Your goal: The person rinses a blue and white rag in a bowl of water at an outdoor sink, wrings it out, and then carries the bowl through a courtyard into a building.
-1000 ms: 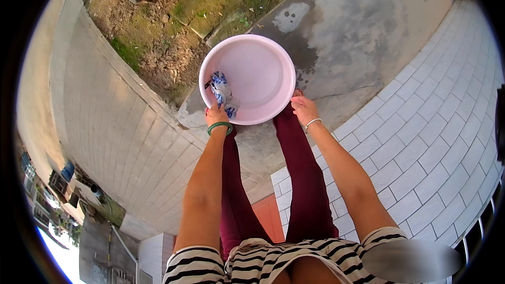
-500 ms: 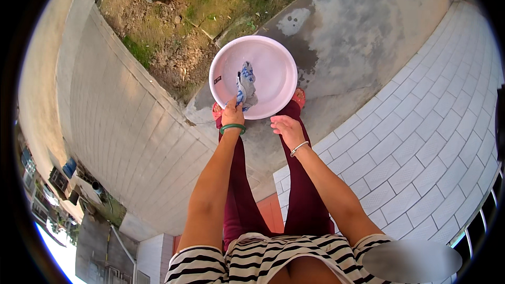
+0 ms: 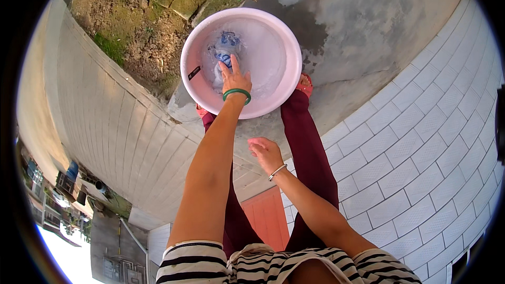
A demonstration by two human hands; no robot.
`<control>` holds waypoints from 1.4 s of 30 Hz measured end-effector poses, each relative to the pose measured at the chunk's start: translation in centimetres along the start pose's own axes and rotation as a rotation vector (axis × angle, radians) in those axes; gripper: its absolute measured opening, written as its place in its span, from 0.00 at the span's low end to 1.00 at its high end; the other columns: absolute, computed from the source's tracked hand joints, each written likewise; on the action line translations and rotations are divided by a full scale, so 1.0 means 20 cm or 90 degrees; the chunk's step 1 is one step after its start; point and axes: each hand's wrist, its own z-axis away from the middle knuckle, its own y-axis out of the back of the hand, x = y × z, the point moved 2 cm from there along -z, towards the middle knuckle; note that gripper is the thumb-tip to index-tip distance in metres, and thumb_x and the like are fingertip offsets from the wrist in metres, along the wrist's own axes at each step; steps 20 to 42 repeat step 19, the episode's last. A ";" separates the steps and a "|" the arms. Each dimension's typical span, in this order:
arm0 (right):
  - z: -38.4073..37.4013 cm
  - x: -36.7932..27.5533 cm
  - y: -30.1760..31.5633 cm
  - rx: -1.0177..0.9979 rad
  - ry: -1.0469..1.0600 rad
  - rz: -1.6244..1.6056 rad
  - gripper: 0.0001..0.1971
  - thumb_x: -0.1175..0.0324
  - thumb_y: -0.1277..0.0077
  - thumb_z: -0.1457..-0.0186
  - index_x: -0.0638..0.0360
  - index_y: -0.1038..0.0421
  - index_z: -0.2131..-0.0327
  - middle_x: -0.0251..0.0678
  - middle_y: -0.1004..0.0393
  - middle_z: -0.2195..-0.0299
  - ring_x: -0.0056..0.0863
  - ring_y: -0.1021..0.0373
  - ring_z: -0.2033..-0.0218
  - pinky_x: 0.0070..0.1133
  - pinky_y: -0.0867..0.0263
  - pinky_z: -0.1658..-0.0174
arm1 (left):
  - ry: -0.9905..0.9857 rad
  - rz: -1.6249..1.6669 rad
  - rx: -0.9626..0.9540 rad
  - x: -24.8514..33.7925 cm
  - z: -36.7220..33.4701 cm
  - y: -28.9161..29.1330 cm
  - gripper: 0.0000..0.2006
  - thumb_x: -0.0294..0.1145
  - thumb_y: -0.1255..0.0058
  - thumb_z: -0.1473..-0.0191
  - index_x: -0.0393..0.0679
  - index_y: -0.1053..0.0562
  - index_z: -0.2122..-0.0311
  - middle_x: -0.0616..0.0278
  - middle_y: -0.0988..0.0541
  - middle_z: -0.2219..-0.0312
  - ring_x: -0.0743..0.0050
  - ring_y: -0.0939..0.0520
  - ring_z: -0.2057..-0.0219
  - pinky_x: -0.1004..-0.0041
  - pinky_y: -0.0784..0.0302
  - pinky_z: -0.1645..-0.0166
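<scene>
A pink round basin (image 3: 292,58) holds water, and a wet grey cloth with a blue pattern (image 3: 225,59) lies in its left part. My left hand (image 3: 235,80), with a green bangle at the wrist, reaches over the near side of the basin. Its fingers are spread, the tips just at the cloth; whether they touch it I cannot tell. Back from the basin, between my legs, hovers my right hand (image 3: 266,153), a silver bangle on its wrist. Those fingers are loosely curled in and nothing shows in them.
The basin stands on a concrete slab (image 3: 363,31), damp beside it. My feet in red sandals (image 3: 304,85) are close to its near rim. Pale tiles (image 3: 400,163) cover the right side. Bare, mossy soil (image 3: 126,31) lies at the far left, along a low concrete border.
My left hand has let go of the cloth, which now lies in the water, and its fingers have opened. My right hand has drawn back from the basin. The view has come closer to the basin.
</scene>
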 end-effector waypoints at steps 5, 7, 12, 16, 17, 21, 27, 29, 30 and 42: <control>0.07 -0.37 -0.13 -0.125 0.033 -0.226 0.13 0.72 0.56 0.46 0.70 0.32 0.58 0.38 0.27 0.63 0.24 0.30 0.63 0.19 0.35 0.58 | 0.108 -0.022 -0.002 -0.09 -0.24 -0.21 0.52 0.51 0.41 0.60 0.52 0.62 0.36 0.35 0.64 0.40 0.43 0.51 0.39 0.63 0.45 0.39; 0.06 -0.41 -0.07 -0.108 -0.014 -0.227 0.13 0.72 0.57 0.45 0.70 0.32 0.58 0.38 0.27 0.63 0.24 0.30 0.63 0.19 0.34 0.58 | 0.121 -0.063 0.022 -0.09 -0.26 -0.26 0.55 0.52 0.39 0.64 0.53 0.61 0.36 0.37 0.63 0.39 0.44 0.50 0.39 0.64 0.46 0.38; 0.03 -0.50 0.01 -0.087 -0.060 -0.197 0.13 0.73 0.59 0.45 0.70 0.32 0.58 0.38 0.28 0.63 0.23 0.30 0.63 0.19 0.34 0.60 | 0.063 -0.189 0.169 -0.26 -0.30 -0.21 0.39 0.36 0.46 0.56 0.55 0.49 0.38 0.42 0.32 0.51 0.45 0.37 0.45 0.62 0.39 0.42; -0.04 -0.48 0.05 -0.077 -0.001 -0.193 0.14 0.70 0.59 0.44 0.68 0.31 0.58 0.38 0.28 0.60 0.23 0.30 0.62 0.20 0.35 0.56 | -0.009 0.069 0.068 -0.34 -0.29 -0.01 0.31 0.19 0.57 0.58 0.56 0.36 0.45 0.44 0.30 0.52 0.49 0.25 0.54 0.65 0.32 0.48; -0.06 -0.47 0.06 -0.051 0.001 -0.189 0.13 0.70 0.59 0.44 0.68 0.31 0.59 0.38 0.28 0.60 0.24 0.30 0.62 0.21 0.35 0.57 | -0.011 0.065 0.072 -0.34 -0.25 0.03 0.31 0.19 0.57 0.58 0.56 0.36 0.45 0.44 0.30 0.52 0.49 0.25 0.54 0.65 0.32 0.48; -0.09 -0.47 0.04 -0.048 -0.008 -0.170 0.13 0.69 0.59 0.44 0.65 0.30 0.58 0.39 0.28 0.59 0.26 0.29 0.61 0.21 0.35 0.56 | -0.166 0.174 0.101 -0.38 -0.14 0.15 0.32 0.18 0.59 0.57 0.56 0.38 0.43 0.42 0.32 0.50 0.50 0.29 0.49 0.69 0.35 0.45; -0.09 -0.47 0.04 -0.048 -0.008 -0.170 0.13 0.69 0.59 0.44 0.65 0.30 0.58 0.39 0.28 0.59 0.26 0.29 0.61 0.21 0.35 0.56 | -0.166 0.174 0.101 -0.38 -0.14 0.15 0.32 0.18 0.59 0.57 0.56 0.38 0.43 0.42 0.32 0.50 0.50 0.29 0.49 0.69 0.35 0.45; -0.09 -0.47 0.04 -0.048 -0.008 -0.170 0.13 0.69 0.59 0.44 0.65 0.30 0.58 0.39 0.28 0.59 0.26 0.29 0.61 0.21 0.35 0.56 | -0.166 0.174 0.101 -0.38 -0.14 0.15 0.32 0.18 0.59 0.57 0.56 0.38 0.43 0.42 0.32 0.50 0.50 0.29 0.49 0.69 0.35 0.45; -0.09 -0.47 0.04 -0.048 -0.008 -0.170 0.13 0.69 0.59 0.44 0.65 0.30 0.58 0.39 0.28 0.59 0.26 0.29 0.61 0.21 0.35 0.56 | -0.166 0.174 0.101 -0.38 -0.14 0.15 0.32 0.18 0.59 0.57 0.56 0.38 0.43 0.42 0.32 0.50 0.50 0.29 0.49 0.69 0.35 0.45; -0.09 -0.47 0.04 -0.048 -0.008 -0.170 0.13 0.69 0.59 0.44 0.65 0.30 0.58 0.39 0.28 0.59 0.26 0.29 0.61 0.21 0.35 0.56 | -0.166 0.174 0.101 -0.38 -0.14 0.15 0.32 0.18 0.59 0.57 0.56 0.38 0.43 0.42 0.32 0.50 0.50 0.29 0.49 0.69 0.35 0.45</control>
